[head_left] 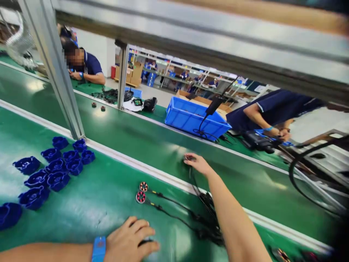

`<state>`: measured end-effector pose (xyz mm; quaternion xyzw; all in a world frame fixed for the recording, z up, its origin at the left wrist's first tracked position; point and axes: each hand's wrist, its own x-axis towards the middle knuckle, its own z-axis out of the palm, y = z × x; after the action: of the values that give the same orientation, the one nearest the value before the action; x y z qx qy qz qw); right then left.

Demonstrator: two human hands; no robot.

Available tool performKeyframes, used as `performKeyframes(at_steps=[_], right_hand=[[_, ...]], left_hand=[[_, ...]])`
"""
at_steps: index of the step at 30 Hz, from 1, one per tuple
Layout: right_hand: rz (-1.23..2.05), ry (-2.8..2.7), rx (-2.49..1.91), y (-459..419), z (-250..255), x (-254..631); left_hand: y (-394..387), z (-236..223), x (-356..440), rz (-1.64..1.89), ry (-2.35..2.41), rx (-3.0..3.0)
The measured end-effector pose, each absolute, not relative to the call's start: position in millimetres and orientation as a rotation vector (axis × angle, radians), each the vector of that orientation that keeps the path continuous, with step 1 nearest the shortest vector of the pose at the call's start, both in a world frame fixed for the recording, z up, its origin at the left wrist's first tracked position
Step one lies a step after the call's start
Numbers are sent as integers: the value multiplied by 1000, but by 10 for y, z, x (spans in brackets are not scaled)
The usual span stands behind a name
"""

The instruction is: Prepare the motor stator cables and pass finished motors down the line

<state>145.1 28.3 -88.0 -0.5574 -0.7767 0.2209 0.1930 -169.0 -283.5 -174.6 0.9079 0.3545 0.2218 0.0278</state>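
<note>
My right hand reaches out over the green conveyor belt, its fingers closed on a small round wound part with a black cable trailing back. My left hand, with a blue wristband, lies near the front edge of the green bench, its fingers curled over a small dark object that is mostly hidden. Two more round wound parts with black leads lie between my hands. A bundle of black cables lies under my right forearm.
Several blue plastic housings sit in a cluster at the left. A slanted metal post stands at the belt's edge. Across the belt are a blue crate, black parts and two seated workers in dark blue shirts. A black hose loops at right.
</note>
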Motion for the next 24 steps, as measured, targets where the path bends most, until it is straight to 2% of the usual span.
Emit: performKeyframes(at_steps=[3,6,9,12,16,19,24], right_hand=[[771,-2265,-1424,-112,-944,1011],[862,-2421,-1203,-570,-972,589],[888,-2551,-999,-970,-1002,272],[954,-2539,-1008,-1207,-1024,114],[952,-2639,-919,-1341,-819,156],[665,-2578,-904,-1460,-381,307],[-384,-1830,-982,-1635,653,679]], left_hand=[[-2876,-1354,-1785,389,949,2582],[-2857,-1182,-1833,231,933,2464],[-2866,-1193,-1819,188,942,2443],[-2897,-1255,-1803,220,957,2471],[-2945,-1337,-1806,274,942,2571],[-3023,-1410,-1796,376,751,2709],[-3219,-1581,-1750,580,536,2916]])
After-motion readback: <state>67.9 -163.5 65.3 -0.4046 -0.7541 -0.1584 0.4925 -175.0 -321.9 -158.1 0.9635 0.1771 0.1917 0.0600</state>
